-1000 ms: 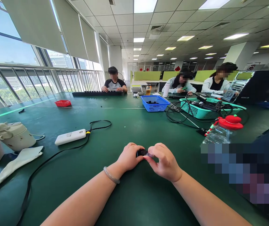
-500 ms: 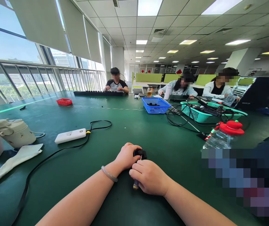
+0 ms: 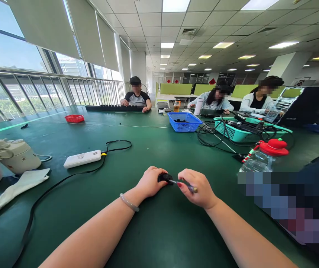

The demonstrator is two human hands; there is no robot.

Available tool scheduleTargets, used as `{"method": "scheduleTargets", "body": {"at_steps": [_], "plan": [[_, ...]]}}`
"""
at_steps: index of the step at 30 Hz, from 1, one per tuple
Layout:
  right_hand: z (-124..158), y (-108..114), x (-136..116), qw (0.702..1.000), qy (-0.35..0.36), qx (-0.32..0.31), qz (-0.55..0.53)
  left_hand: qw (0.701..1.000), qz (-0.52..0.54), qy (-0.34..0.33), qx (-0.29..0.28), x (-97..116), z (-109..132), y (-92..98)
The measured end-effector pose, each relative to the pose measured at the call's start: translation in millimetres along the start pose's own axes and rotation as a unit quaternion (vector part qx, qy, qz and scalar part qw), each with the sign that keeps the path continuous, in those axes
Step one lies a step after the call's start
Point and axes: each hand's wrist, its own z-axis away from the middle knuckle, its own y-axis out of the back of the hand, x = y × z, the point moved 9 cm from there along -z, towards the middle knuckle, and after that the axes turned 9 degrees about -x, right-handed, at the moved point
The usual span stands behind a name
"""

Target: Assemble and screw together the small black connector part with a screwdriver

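Note:
My left hand (image 3: 151, 181) grips a small black part (image 3: 165, 177) and steadies it on the green table. What kind of part it is I cannot make out; my fingers cover some of it. My right hand (image 3: 197, 187) is closed around the handle of a screwdriver (image 3: 192, 188), which lies nearly level. Its thin metal shaft points left, with the tip at the near right edge of the black part. Whether the tip sits in a screw is too small to see.
Left on the green table (image 3: 115, 230) lie a white power bank (image 3: 83, 159) with a black cable, a cloth (image 3: 20, 188) and a beige bottle (image 3: 16, 156). Ahead stand a blue basket (image 3: 184, 123) and a teal basket (image 3: 232, 134) of cables. A red-capped bottle (image 3: 262, 160) is at right.
My right hand has moved right and slightly up, swinging the screwdriver from pointing away to lying sideways. My left hand still holds the black part.

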Motion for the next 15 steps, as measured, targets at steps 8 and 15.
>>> {"method": "scheduleTargets", "body": {"at_steps": [8, 15], "plan": [[-2, -25, -35, 0.995, 0.068, -0.052, 0.060, 1.000, 0.004, 0.001, -0.002, -1, -1, 0.0], [1, -68, -65, 0.969, 0.123, -0.174, 0.124, 1.000, 0.008, 0.003, -0.002, -2, -1, -0.6]]}}
